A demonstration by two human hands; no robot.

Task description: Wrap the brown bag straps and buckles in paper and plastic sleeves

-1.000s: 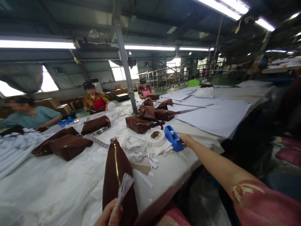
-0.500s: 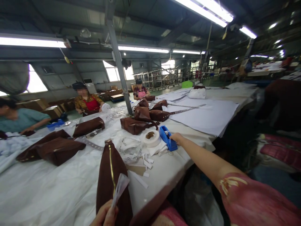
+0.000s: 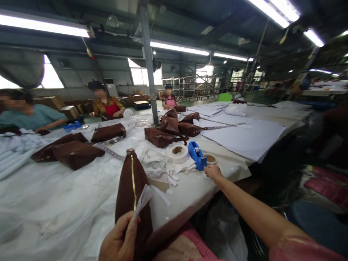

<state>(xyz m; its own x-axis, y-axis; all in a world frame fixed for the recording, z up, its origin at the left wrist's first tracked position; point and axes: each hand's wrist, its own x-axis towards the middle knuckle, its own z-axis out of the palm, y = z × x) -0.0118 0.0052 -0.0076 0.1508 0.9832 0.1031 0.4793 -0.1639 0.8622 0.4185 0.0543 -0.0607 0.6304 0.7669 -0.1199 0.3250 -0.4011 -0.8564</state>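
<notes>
My left hand point(image 3: 121, 235) is closed, with thumb and fingers pinching a translucent white strip point(image 3: 143, 198) over a dark brown bag point(image 3: 126, 195). The bag stands at the table's near edge with a gold zipper point(image 3: 133, 177) running along its top. My right arm reaches forward. My right hand point(image 3: 213, 172) is closed at the front end of a blue tape dispenser point(image 3: 197, 156), fingertips pinched together; whatever they pinch is too small to make out. Left of the dispenser lies a large roll of white tape point(image 3: 178, 154); another roll point(image 3: 210, 158) shows behind it.
Several brown bags point(image 3: 78, 152) lie on the plastic-covered table point(image 3: 67, 203). Cut white strips point(image 3: 172, 179) and printed wrapping point(image 3: 153, 161) lie beside my bag. White sheets point(image 3: 244, 137) cover the right side. A metal post point(image 3: 150, 69) rises behind. Co-workers point(image 3: 107, 103) sit across the table.
My right hand has drawn slightly back toward the dispenser's front end, uncovering the roll behind it. The left hand still pinches the strip. The view has turned a little left.
</notes>
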